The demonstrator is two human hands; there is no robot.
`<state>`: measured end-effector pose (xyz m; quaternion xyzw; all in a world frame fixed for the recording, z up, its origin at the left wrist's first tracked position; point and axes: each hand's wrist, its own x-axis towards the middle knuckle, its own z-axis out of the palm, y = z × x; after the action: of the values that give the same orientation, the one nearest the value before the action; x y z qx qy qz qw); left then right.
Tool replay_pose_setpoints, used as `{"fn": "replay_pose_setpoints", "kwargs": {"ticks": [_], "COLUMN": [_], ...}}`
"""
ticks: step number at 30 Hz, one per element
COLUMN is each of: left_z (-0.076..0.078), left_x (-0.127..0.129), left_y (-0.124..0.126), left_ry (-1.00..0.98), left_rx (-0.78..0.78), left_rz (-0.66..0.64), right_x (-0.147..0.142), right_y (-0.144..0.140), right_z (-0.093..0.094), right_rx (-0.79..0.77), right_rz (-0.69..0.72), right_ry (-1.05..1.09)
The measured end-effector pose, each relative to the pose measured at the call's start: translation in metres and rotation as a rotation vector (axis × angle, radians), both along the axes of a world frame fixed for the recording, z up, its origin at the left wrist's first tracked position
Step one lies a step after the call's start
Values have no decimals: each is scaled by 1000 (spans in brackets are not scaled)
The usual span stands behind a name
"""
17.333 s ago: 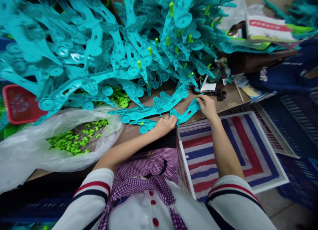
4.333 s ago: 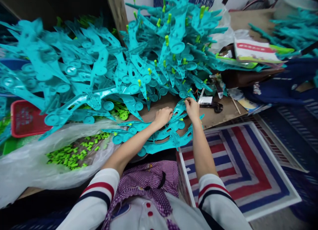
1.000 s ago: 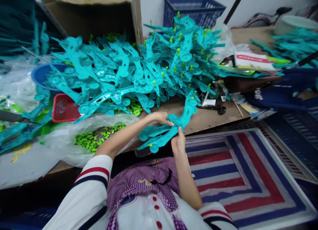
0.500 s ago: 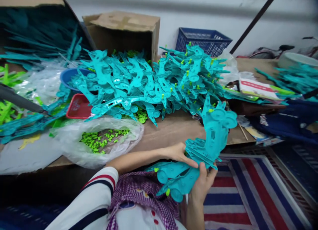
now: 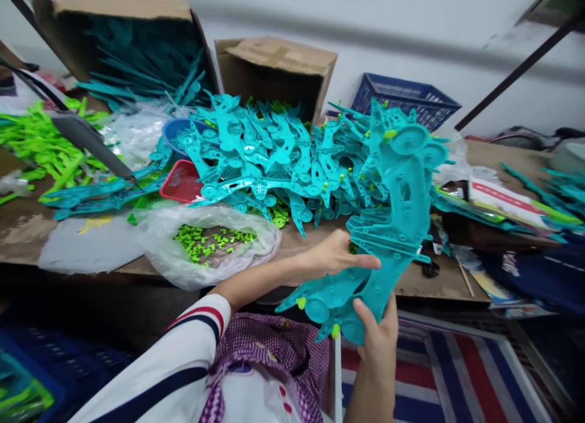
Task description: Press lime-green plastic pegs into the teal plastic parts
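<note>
While both hands' fingers [image 5: 365, 308] clasp it, teal stack [image 5: 388, 228] rises upright (lower end gripped).

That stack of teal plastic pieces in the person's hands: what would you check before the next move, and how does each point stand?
1. Right hand grips the stack of teal pieces from below: ok.
2. Left hand steadies its side: ok.
3. Stack lifted off the table: ok.
4. Pieces lined up evenly: not ok, the lower ends fan out.
5. Green pegs all fitted: cannot tell.
6. Bag of green pegs within reach: ok, likely.
</note>
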<state>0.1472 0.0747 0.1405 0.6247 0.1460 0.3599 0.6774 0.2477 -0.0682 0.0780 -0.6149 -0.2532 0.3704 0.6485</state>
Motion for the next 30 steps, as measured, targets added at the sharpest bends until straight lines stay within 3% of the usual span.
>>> {"fn": "replay_pose_setpoints", "kwargs": {"ticks": [7,12,15,18,21,24,27,30], "left_z": [21,50,68,71,61,40,7,-34], "left_x": [37,71,75,56,16,-40,-100,-153], "left_y": [55,100,118,122,103,58,0,-51], "left_ry": [133,147,51,-49,-109,-103,14,118], "left_rx": [121,141,4,-214,-316,-288,-304,-618], "left_rz": [251,235,212,264,311,336,335,459], "right_x": [22,57,84,114,147,176,196,209], "right_y": [66,117,146,185,240,301,347,377], "right_z": [43,75,103,140,179,207,218,217], "right_rx": [119,193,252,249,108,-101,-352,-555], "right_rz": [27,54,148,181,151,150,174,272], "right_ry": [13,-77,-139,-218,-313,-446,-563,-764]}}
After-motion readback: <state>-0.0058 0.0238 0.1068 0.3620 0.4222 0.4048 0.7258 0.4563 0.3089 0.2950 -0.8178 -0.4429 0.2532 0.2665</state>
